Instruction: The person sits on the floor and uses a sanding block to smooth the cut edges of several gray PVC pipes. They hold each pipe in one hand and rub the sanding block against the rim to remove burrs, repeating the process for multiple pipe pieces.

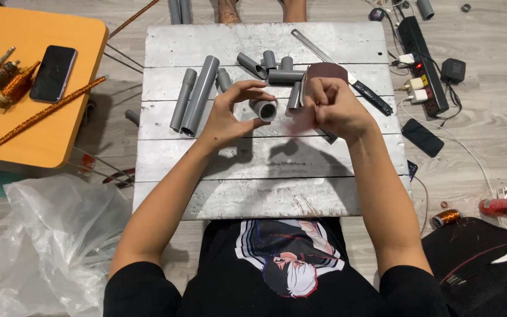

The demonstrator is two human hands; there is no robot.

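Above the whitewashed plank bench (218,194), the left hand (230,114) pinched a short grey pipe coupling (264,109) by its rim (open end facing up). Just right of the coupling, the right hand (333,105) gripped folded reddish-brown sandpaper (324,71).

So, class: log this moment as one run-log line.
left hand: holds short grey pipe piece | right hand: holds sandpaper sheet | surface: white plank board

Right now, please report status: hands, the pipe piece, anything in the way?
Left hand holds short grey pipe piece above the board. Right hand grips reddish sandpaper. More pipe pieces lie behind, a knife beside.
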